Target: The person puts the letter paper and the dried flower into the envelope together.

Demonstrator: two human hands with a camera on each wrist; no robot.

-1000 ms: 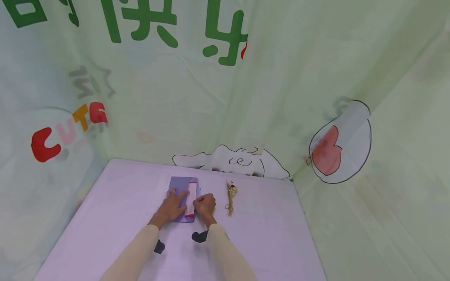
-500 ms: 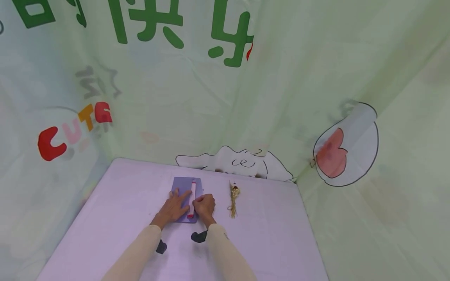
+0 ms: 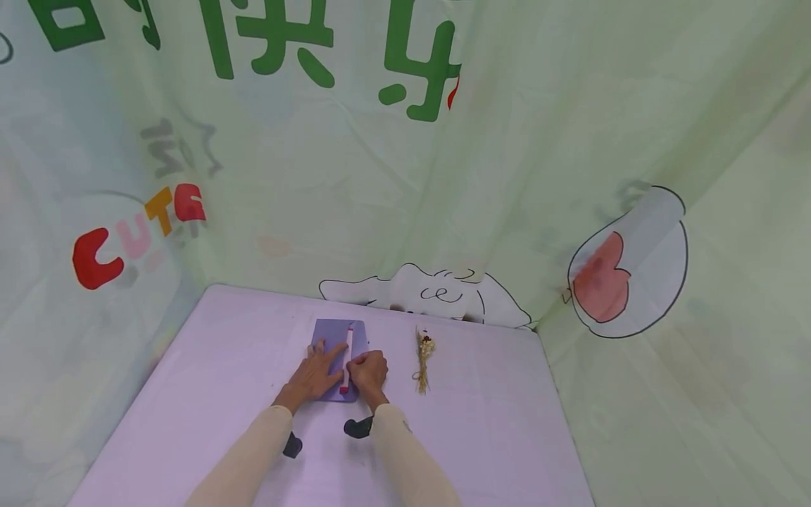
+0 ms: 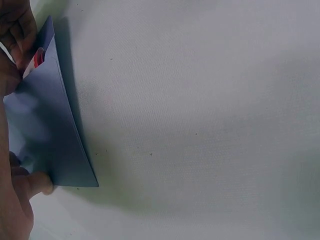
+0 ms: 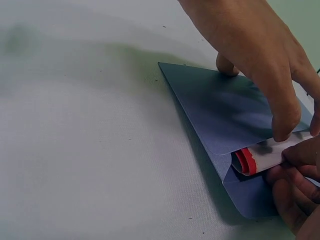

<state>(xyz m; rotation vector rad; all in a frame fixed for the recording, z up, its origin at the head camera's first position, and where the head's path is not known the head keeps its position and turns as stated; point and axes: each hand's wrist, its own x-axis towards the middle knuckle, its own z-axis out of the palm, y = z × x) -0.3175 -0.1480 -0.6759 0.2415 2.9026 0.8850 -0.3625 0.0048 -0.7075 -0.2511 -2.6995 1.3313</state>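
Note:
A purple-blue envelope (image 3: 324, 331) lies on the table in front of me. My left hand (image 3: 312, 375) spreads over it; in the right wrist view its thumb presses at the edge of the opening, other fingers farther back on the paper. Folded white paper with red ends (image 5: 265, 155) sits partly inside the pocket, running along the opening. From the right side, my right hand (image 3: 369, 370) pinches its outer long edge with curled fingers. The left wrist view shows the envelope (image 4: 50, 125) with a red end of the folded paper (image 4: 35, 64) peeking out.
A small dried flower bouquet (image 3: 423, 359) lies to the right of the hands on the pale table (image 3: 494, 401). Fabric walls (image 3: 355, 204) with printed letters and drawings rise behind the table and at both sides. Black wrist devices (image 3: 359, 427) hang under the sleeves.
The white strip of folded paper showing beside the pocket has narrowed as it slid leftward into the envelope. Both hands keep nearly the same place; the head view has shifted slightly.

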